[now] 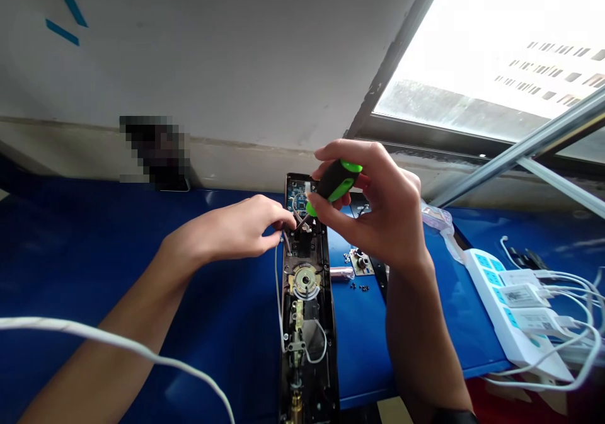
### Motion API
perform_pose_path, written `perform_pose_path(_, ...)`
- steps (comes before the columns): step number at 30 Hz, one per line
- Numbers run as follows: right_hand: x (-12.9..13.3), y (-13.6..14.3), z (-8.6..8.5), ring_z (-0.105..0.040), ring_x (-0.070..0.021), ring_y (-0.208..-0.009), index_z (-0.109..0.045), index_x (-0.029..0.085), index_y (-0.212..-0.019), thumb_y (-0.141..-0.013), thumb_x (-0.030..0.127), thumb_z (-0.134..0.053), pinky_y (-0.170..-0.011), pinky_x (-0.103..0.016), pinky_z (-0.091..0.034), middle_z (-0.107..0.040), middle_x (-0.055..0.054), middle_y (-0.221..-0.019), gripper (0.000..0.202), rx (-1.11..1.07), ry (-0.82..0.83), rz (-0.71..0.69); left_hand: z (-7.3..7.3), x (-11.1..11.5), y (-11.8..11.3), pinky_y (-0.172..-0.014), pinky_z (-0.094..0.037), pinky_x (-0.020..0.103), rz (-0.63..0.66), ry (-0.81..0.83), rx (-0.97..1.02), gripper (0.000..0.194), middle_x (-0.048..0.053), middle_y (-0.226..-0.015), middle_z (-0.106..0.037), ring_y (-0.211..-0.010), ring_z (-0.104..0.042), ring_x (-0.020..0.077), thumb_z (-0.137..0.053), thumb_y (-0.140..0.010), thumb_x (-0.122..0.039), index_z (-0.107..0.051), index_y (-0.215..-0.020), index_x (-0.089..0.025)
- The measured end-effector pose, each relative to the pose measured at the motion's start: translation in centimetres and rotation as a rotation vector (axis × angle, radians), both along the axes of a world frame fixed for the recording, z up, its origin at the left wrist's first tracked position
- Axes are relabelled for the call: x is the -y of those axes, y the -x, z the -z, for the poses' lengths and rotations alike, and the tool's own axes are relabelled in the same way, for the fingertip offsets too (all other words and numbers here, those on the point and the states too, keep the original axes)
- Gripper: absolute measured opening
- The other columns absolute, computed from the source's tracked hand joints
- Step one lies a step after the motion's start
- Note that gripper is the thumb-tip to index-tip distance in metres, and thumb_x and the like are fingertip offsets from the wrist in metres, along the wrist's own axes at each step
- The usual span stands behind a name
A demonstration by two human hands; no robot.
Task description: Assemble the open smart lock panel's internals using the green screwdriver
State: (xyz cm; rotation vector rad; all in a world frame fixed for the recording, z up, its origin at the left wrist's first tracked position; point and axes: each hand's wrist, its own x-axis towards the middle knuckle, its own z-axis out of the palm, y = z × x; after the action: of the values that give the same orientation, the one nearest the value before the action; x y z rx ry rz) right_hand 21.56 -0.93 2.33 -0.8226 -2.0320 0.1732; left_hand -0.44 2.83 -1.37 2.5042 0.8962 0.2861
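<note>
A long, narrow black device casing (pixel 329 323) lies open before me, its inner parts showing. Inside are a blue circuit board (pixel 297 205) at the far end, a round metal disc (pixel 306 280) midway and several thin wires. My right hand (pixel 373 206) grips a black and green screwdriver (pixel 338 183), tilted with its shaft pointing down and left into the casing below the board. From the left, my left hand (pixel 248 227) reaches over the casing's edge, fingers curled close to the wires and the screwdriver's shaft. Whatever lies between those fingertips is too small to make out.
Right of the casing lie a small board with a knob (pixel 362 261), several tiny dark screws (pixel 363 288) and a pink-wrapped cylinder (pixel 341 274). A white power strip (pixel 494 304) with plugged-in adapters sits farther right. A white cable (pixel 155 356) crosses the left foreground.
</note>
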Motion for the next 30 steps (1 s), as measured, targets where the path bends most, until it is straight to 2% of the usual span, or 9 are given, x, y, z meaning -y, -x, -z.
perform_pose_path(5, 0.45, 0.19, -0.31, -0.066, -0.0163, -0.075, -0.061, 0.030, -0.123, -0.089, 0.014, -0.069, -0.067, -0.036, -0.064, -0.072, -0.001, -0.104, 0.039, 0.015, -0.025, 0.025, -0.02, -0.02, 0.02, -0.080, -0.052, 0.027, 0.009, 0.019, 0.023, 0.028, 0.001, -0.100, -0.078, -0.086, -0.072, 0.0204, -0.056, -0.088, -0.020, -0.078, -0.104, -0.026)
perform_pose_path(13, 0.22, 0.49, -0.02, -0.066, -0.0143, -0.076, -0.063, 0.024, -0.123, -0.090, 0.014, -0.068, -0.070, -0.034, -0.064, -0.072, -0.002, -0.103, 0.035, 0.022, -0.069, 0.006, -0.21, 0.08, 0.06, -0.077, -0.052, 0.029, -0.002, 0.023, 0.005, 0.024, 0.003, -0.096, -0.078, -0.083, -0.071, 0.0212, -0.056, -0.090, -0.024, -0.078, -0.101, -0.024)
perform_pose_path(16, 0.31, 0.55, -0.10, -0.067, -0.0151, -0.081, -0.064, 0.024, -0.123, -0.090, 0.012, -0.067, -0.073, -0.035, -0.065, -0.073, -0.003, -0.106, 0.035, 0.017, -0.082, 0.019, -0.25, 0.13, 0.07, -0.079, -0.052, 0.029, 0.006, 0.014, 0.000, 0.025, 0.003, -0.098, -0.078, -0.085, -0.072, 0.0217, -0.056, -0.091, -0.023, -0.079, -0.102, -0.024)
perform_pose_path(22, 0.46, 0.57, -0.33, -0.066, -0.0133, -0.076, -0.062, 0.023, -0.125, -0.092, 0.015, -0.064, -0.073, -0.033, -0.065, -0.073, -0.002, -0.103, 0.034, 0.082, -0.081, 0.019, -0.30, 0.32, 0.05, -0.081, -0.054, 0.030, 0.016, 0.028, -0.009, 0.030, 0.003, -0.099, -0.079, -0.086, -0.073, 0.0218, -0.055, -0.091, -0.021, -0.080, -0.107, -0.026)
perform_pose_path(30, 0.52, 0.75, -0.29, -0.069, -0.0130, -0.084, -0.064, 0.019, -0.126, -0.092, 0.013, -0.065, -0.087, -0.032, -0.064, -0.075, -0.003, -0.107, 0.035, 0.060, -0.132, 0.009, -0.74, 0.66, 0.08, -0.085, -0.055, 0.028, 0.004, 0.007, -0.046, 0.034, 0.002, -0.105, -0.080, -0.091, -0.074, 0.0217, -0.056, -0.092, -0.021, -0.080, -0.114, -0.028)
